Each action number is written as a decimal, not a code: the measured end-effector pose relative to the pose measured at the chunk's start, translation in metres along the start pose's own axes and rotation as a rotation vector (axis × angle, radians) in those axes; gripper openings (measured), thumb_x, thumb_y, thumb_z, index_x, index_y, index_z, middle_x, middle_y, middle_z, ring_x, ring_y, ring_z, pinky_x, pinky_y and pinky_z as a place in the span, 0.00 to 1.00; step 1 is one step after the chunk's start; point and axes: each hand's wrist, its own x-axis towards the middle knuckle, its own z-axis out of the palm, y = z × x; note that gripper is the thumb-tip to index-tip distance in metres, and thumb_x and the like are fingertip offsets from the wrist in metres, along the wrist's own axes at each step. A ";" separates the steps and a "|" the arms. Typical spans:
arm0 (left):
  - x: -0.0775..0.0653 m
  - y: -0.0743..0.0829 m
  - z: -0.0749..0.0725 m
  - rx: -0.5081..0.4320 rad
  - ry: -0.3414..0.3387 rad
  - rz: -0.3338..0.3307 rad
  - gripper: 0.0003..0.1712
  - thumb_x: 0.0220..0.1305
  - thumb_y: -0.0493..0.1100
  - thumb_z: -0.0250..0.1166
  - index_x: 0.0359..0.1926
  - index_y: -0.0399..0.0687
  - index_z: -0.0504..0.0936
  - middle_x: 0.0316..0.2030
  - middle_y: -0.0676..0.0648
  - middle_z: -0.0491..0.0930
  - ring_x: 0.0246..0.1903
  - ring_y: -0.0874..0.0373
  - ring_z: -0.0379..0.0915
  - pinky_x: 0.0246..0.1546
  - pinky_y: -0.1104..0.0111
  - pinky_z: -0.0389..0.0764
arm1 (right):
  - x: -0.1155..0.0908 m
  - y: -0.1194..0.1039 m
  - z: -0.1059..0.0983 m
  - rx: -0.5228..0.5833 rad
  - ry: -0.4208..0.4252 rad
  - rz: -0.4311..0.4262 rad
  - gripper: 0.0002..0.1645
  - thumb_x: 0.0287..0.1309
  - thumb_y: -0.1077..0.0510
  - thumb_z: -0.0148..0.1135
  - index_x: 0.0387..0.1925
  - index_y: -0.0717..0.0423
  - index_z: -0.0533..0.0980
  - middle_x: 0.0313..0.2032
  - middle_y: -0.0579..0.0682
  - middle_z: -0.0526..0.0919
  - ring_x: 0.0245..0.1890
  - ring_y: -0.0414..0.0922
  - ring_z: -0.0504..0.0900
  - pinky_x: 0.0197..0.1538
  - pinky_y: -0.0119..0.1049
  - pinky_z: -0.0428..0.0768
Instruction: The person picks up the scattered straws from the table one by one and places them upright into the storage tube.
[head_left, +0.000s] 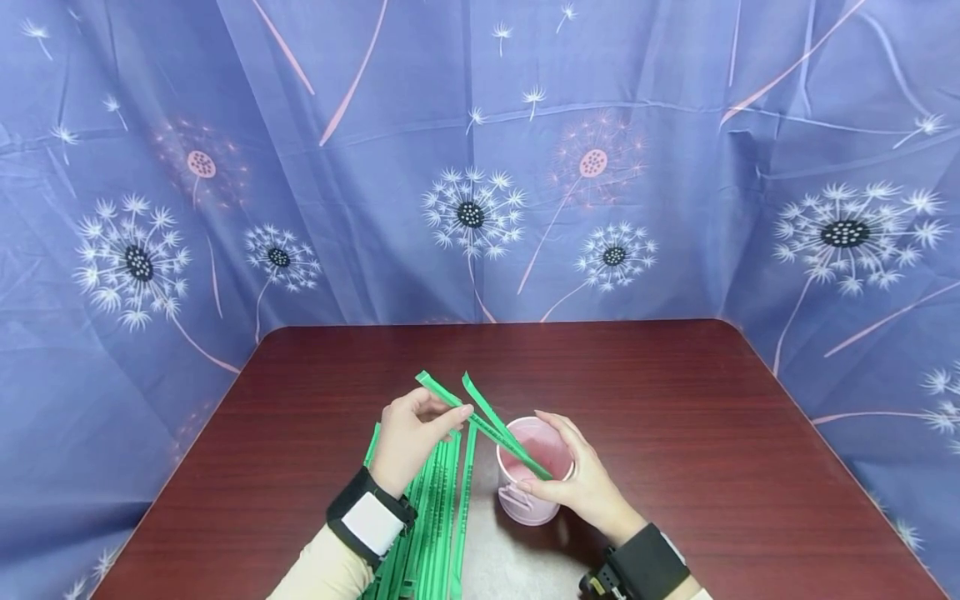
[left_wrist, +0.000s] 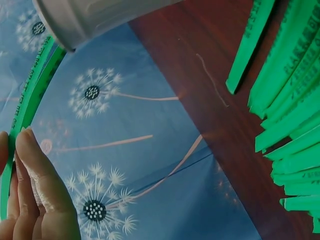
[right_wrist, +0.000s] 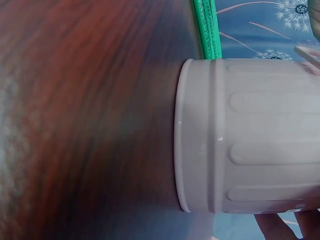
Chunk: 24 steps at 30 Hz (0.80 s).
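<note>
Between thumb and fingers, my left hand [head_left: 420, 433] pinches a long, thin green packet [head_left: 442, 390] printed with dark lettering. Its lower end reaches into the pink ribbed cup [head_left: 528, 500]. A second green packet [head_left: 480, 398] leans inside the same cup, its top sticking out above the rim. My right hand [head_left: 573, 475] grips the cup around its right side, thumb at the near rim and fingers at the far rim. In the right wrist view the cup [right_wrist: 260, 135] fills much of the picture, with fingertips [right_wrist: 277, 226] against its side.
A loose pile of similar green packets [head_left: 431, 508] lies on the dark red-brown table [head_left: 637, 375], to the left of the cup and partly under my left arm. A blue curtain [head_left: 375, 233] with dandelion prints hangs behind the table and along both sides.
</note>
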 end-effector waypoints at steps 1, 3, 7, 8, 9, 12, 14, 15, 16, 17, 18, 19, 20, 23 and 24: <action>-0.001 -0.001 0.002 0.017 -0.002 0.013 0.10 0.54 0.45 0.76 0.27 0.47 0.83 0.24 0.48 0.87 0.21 0.57 0.82 0.24 0.68 0.81 | 0.000 0.000 0.000 0.000 0.000 0.004 0.51 0.40 0.56 0.82 0.67 0.46 0.67 0.61 0.50 0.73 0.53 0.50 0.78 0.53 0.36 0.80; -0.002 -0.001 0.006 0.051 -0.014 0.035 0.11 0.53 0.46 0.76 0.26 0.47 0.83 0.23 0.49 0.87 0.20 0.58 0.82 0.22 0.69 0.79 | 0.000 -0.001 0.000 -0.014 0.001 0.012 0.51 0.40 0.55 0.82 0.67 0.43 0.67 0.61 0.48 0.74 0.53 0.50 0.78 0.53 0.37 0.81; -0.005 -0.002 0.014 0.135 -0.036 0.062 0.13 0.53 0.48 0.76 0.26 0.47 0.83 0.22 0.50 0.86 0.18 0.61 0.80 0.18 0.73 0.72 | 0.000 -0.001 0.001 0.001 -0.003 0.009 0.51 0.40 0.55 0.82 0.67 0.42 0.67 0.61 0.47 0.73 0.53 0.50 0.78 0.54 0.37 0.80; -0.005 -0.002 0.016 0.155 -0.042 0.066 0.12 0.53 0.48 0.76 0.26 0.47 0.83 0.22 0.50 0.86 0.19 0.62 0.80 0.18 0.73 0.72 | 0.000 -0.001 0.001 0.001 -0.003 0.008 0.51 0.40 0.55 0.82 0.67 0.42 0.67 0.61 0.47 0.73 0.53 0.50 0.78 0.54 0.37 0.80; -0.005 -0.003 0.019 0.176 -0.045 0.071 0.13 0.53 0.49 0.76 0.26 0.46 0.83 0.22 0.50 0.86 0.20 0.63 0.80 0.19 0.73 0.73 | 0.001 -0.001 0.001 0.008 -0.002 0.008 0.51 0.40 0.55 0.82 0.67 0.43 0.67 0.61 0.47 0.73 0.54 0.50 0.78 0.54 0.37 0.80; -0.005 -0.005 0.023 0.216 -0.049 0.085 0.14 0.52 0.50 0.76 0.27 0.45 0.84 0.24 0.49 0.86 0.23 0.63 0.81 0.23 0.73 0.75 | 0.001 -0.001 0.001 0.016 -0.007 0.011 0.51 0.41 0.55 0.82 0.67 0.43 0.67 0.61 0.47 0.73 0.54 0.51 0.78 0.55 0.37 0.79; -0.005 -0.007 0.025 0.223 -0.054 0.094 0.14 0.53 0.50 0.76 0.28 0.45 0.84 0.25 0.49 0.87 0.26 0.62 0.83 0.24 0.73 0.76 | 0.001 -0.001 0.000 0.020 -0.010 0.018 0.51 0.41 0.56 0.81 0.68 0.43 0.66 0.61 0.48 0.73 0.53 0.52 0.78 0.55 0.38 0.80; -0.006 -0.008 0.025 0.226 -0.053 0.096 0.14 0.53 0.50 0.76 0.28 0.45 0.84 0.25 0.49 0.87 0.26 0.62 0.83 0.25 0.73 0.76 | 0.001 -0.001 0.000 0.022 -0.012 0.021 0.51 0.41 0.56 0.81 0.68 0.43 0.66 0.61 0.48 0.73 0.54 0.52 0.78 0.55 0.38 0.80; -0.006 -0.008 0.026 0.224 -0.053 0.096 0.14 0.53 0.50 0.76 0.28 0.45 0.84 0.25 0.49 0.87 0.26 0.61 0.83 0.25 0.73 0.77 | 0.001 -0.002 0.000 0.024 -0.013 0.023 0.50 0.42 0.56 0.81 0.68 0.43 0.66 0.61 0.48 0.73 0.54 0.52 0.78 0.55 0.38 0.80; -0.006 -0.009 0.026 0.222 -0.051 0.097 0.14 0.53 0.50 0.76 0.27 0.46 0.84 0.25 0.49 0.87 0.26 0.61 0.83 0.25 0.73 0.77 | 0.001 -0.002 0.000 0.026 -0.014 0.024 0.50 0.42 0.56 0.81 0.68 0.43 0.67 0.62 0.48 0.72 0.54 0.53 0.78 0.54 0.39 0.80; -0.006 -0.009 0.026 0.222 -0.050 0.099 0.14 0.53 0.50 0.76 0.27 0.47 0.84 0.25 0.50 0.87 0.26 0.61 0.83 0.25 0.73 0.77 | 0.001 -0.003 0.000 0.026 -0.013 0.022 0.50 0.42 0.56 0.81 0.68 0.43 0.67 0.62 0.48 0.72 0.54 0.53 0.78 0.55 0.39 0.80; -0.006 -0.009 0.025 0.221 -0.049 0.097 0.13 0.53 0.50 0.76 0.27 0.47 0.83 0.25 0.50 0.87 0.26 0.62 0.83 0.25 0.74 0.77 | 0.000 -0.003 0.000 0.024 -0.012 0.019 0.50 0.42 0.56 0.81 0.68 0.44 0.67 0.62 0.48 0.72 0.54 0.52 0.78 0.54 0.39 0.80; -0.007 -0.009 0.025 0.219 -0.049 0.096 0.13 0.53 0.51 0.76 0.26 0.48 0.83 0.25 0.50 0.87 0.26 0.62 0.83 0.25 0.74 0.76 | 0.000 -0.003 0.000 0.020 -0.010 0.017 0.50 0.41 0.56 0.81 0.68 0.44 0.67 0.62 0.48 0.72 0.54 0.52 0.77 0.55 0.38 0.80; -0.007 -0.009 0.023 0.208 -0.062 0.085 0.13 0.52 0.51 0.76 0.27 0.49 0.84 0.25 0.52 0.87 0.26 0.64 0.82 0.25 0.74 0.77 | 0.000 -0.003 0.000 0.014 -0.004 0.012 0.51 0.40 0.56 0.82 0.67 0.44 0.67 0.62 0.47 0.72 0.54 0.52 0.77 0.55 0.38 0.79; -0.007 -0.009 0.023 0.204 -0.069 0.083 0.13 0.52 0.51 0.76 0.27 0.50 0.84 0.25 0.52 0.87 0.26 0.64 0.82 0.25 0.73 0.77 | 0.000 -0.003 0.000 0.012 -0.002 0.012 0.51 0.40 0.56 0.82 0.67 0.44 0.67 0.62 0.47 0.72 0.54 0.52 0.77 0.56 0.38 0.79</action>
